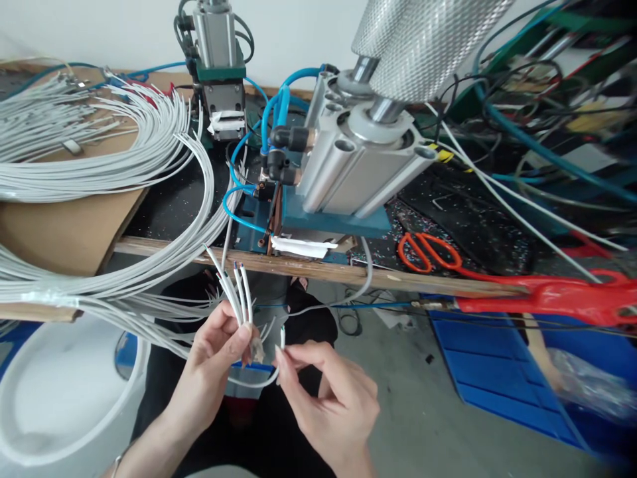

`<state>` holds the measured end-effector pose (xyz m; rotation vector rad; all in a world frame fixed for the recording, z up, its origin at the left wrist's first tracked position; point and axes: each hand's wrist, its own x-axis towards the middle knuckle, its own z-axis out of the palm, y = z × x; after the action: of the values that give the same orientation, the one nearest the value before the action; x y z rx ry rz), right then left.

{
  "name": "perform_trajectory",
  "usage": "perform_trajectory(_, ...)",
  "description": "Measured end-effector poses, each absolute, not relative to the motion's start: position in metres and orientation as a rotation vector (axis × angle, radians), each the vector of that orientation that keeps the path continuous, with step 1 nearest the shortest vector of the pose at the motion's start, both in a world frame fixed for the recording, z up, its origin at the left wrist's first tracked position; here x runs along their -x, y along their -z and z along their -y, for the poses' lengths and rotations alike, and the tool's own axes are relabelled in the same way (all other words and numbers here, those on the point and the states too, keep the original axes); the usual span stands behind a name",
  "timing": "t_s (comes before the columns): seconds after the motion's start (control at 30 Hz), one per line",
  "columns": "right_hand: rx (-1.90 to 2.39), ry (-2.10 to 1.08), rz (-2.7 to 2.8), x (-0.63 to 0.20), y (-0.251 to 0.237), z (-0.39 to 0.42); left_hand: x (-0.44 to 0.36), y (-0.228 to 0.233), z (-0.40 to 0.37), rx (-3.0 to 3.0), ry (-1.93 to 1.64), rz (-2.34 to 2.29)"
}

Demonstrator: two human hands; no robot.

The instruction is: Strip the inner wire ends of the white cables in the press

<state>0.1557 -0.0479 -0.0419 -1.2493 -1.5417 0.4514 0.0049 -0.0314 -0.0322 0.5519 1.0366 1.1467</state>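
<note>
Though blurred, cables (239,292) in both hands (219,352)

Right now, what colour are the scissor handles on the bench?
Orange. The scissors lie on the dark bench right of the pneumatic press; the head view shows them.

Small factory workshop, cable-assembly station. Evidence: wooden-edged workbench (318,269) carrying a pneumatic press (348,159) with blue air hoses (279,106); second cylinder unit (219,60) at back edge. Bundles of grey-white cables (99,153) over left end. Orange scissors (428,252) near front edge; tangled wiring (537,113) at right; blue crates (497,365) on concrete floor.
</note>
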Motion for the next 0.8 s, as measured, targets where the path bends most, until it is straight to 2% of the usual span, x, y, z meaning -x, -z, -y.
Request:
perform_trajectory(0.27,1.252,-0.445,1.545,-0.154,0.043,0.045,-0.005,0.032,0.032,-0.566,-1.143,-1.036)
perform_trajectory(0.43,1.551,-0.474,1.756,-0.171,0.053,0.037,-0.005,0.036,0.033,-0.568,-1.133,-1.049)
perform_trajectory(0.67,1.28,-0.92,1.413,-0.17,0.003,0.009,-0.005,0.04,0.039,-0.678,-1.046,-1.022)
perform_trajectory(0.8,1.188,-1.041,1.411,-0.167,-0.012,-0.007,-0.004,0.038,0.042,-0.681,-1.02,-1.008)
